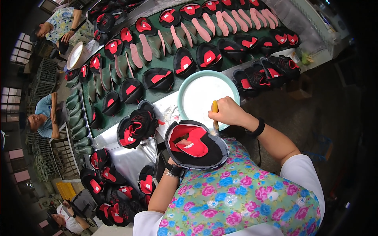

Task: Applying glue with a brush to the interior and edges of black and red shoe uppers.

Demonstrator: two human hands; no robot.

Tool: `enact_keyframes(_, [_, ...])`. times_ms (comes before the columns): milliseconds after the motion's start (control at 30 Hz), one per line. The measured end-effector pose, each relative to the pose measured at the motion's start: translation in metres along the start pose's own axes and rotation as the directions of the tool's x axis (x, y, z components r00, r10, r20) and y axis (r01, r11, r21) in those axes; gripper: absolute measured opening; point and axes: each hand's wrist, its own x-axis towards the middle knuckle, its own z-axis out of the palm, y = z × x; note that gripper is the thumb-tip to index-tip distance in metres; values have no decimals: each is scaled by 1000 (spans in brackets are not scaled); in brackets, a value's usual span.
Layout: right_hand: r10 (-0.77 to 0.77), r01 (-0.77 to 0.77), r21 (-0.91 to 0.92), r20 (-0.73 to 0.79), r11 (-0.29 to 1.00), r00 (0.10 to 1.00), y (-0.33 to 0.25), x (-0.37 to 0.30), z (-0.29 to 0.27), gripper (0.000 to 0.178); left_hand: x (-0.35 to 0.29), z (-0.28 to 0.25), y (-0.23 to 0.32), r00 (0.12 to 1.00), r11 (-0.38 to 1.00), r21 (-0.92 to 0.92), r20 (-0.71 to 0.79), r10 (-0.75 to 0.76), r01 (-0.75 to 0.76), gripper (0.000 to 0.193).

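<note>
My left hand is closed on a black shoe upper with red lining, held near my chest. Part of the hand shows through the upper's opening; its other fingers are hidden underneath. In my closed right hand is a brush with a yellow handle, pointing down. The bristles are close to the upper's edge, and I cannot tell whether they touch it. Beyond the upper stands a pale green basin of white liquid, with the brush over its near right rim.
A green-topped table bears rows of pink insoles on green lasts, with shoe uppers around them. More uppers lie in a heap at lower left and a row at right. Several people sit along the left side.
</note>
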Motion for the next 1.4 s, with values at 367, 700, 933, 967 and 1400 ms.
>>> enact_keyframes(367, [-18, 147, 442, -283, 885, 959, -16, 25, 6, 25, -5, -2, 8, 886, 923, -383, -438, -153, -30, 34])
enact_keyframes(700, [73, 14, 442, -180, 897, 981, 0, 16, 14, 23, -83, 12, 45, 784, 939, -233, -618, 59, -254, 51])
enact_keyframes(933, [130, -35, 570, -127, 821, 983, -28, 22, 43, 25, -242, -92, 75, 331, 778, 360, -753, 568, -514, 40])
enact_keyframes(967, [132, -40, 566, -123, 823, 984, -37, 24, 48, 25, -257, -110, 81, 255, 751, 432, -755, 604, -500, 38])
enact_keyframes(1400, [317, -215, 359, -254, 908, 914, -99, 3, 54, 25, -223, -346, 126, 5, 632, 461, -805, 593, -623, 31])
